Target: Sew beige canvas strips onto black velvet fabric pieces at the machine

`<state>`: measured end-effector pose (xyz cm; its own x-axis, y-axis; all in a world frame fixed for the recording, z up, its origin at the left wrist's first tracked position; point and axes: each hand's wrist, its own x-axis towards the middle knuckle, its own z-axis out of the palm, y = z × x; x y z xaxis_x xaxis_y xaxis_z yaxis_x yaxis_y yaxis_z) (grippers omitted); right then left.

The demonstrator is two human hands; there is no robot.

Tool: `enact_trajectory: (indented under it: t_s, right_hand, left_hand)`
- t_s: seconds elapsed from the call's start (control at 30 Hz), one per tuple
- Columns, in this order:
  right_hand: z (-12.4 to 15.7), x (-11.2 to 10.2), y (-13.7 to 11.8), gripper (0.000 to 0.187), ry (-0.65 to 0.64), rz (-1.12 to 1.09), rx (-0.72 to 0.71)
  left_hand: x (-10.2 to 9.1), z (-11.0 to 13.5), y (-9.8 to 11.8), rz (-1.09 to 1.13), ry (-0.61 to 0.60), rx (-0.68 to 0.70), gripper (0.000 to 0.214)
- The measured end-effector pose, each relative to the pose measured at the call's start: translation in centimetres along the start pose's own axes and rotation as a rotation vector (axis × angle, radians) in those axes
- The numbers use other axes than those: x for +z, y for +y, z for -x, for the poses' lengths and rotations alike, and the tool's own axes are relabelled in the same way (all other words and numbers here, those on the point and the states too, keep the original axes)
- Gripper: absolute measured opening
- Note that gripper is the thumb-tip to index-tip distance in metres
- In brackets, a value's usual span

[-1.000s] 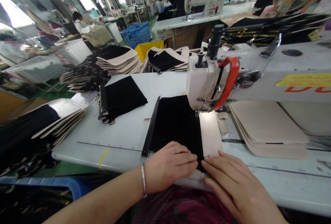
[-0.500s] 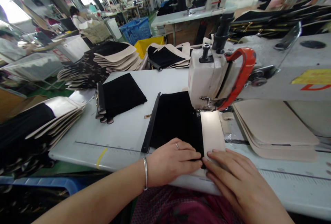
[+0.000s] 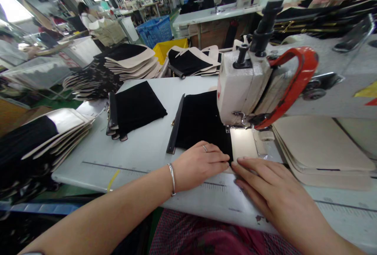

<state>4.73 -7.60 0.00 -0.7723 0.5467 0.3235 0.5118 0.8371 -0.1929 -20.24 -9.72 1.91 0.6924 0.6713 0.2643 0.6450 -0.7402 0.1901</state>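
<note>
A black fabric panel (image 3: 198, 119) with a dark strip along its left side lies on the white sewing table (image 3: 135, 153). Its right edge meets a cream piece (image 3: 243, 145) under the needle area of the sewing machine (image 3: 240, 86). My left hand (image 3: 198, 165) rests flat on the panel's near right corner, fingers stretched out. Beside it, my right hand (image 3: 271, 186) lies with extended fingers on the near end of the cream piece. The fingertips of both hands almost meet along the seam. The needle itself is hidden behind the machine head.
Another stack of black panels (image 3: 138, 107) lies to the left on the table. Cream pieces (image 3: 321, 145) are stacked right of the needle. More black and cream piles (image 3: 132, 64) stand behind, near a yellow bin (image 3: 171, 48) and a blue basket (image 3: 154, 31).
The black panel and cream piece have moved away from me, further under the machine head. Both hands have moved forward with them, still flat. The view has shifted slightly.
</note>
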Motion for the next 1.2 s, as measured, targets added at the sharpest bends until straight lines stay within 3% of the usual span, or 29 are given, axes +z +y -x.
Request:
enact_trajectory:
  t_s: [0.37, 0.67, 1.2]
  right_hand:
    - [-2.5, 0.4, 1.9, 0.036, -0.037, 0.023, 0.032]
    - [-4.8, 1.0, 3.5, 0.039, -0.089, 0.115, 0.053]
    - [-5.7, 1.8, 3.7, 0.042, -0.069, 0.103, 0.104]
  left_hand:
    - [0.7, -1.7, -3.4, -0.054, -0.004, -0.058, 0.027]
    - [1.3, -3.4, -5.5, -0.068, 0.093, -0.132, 0.026]
    - [1.3, -4.0, -5.9, -0.046, 0.111, -0.224, 0.030]
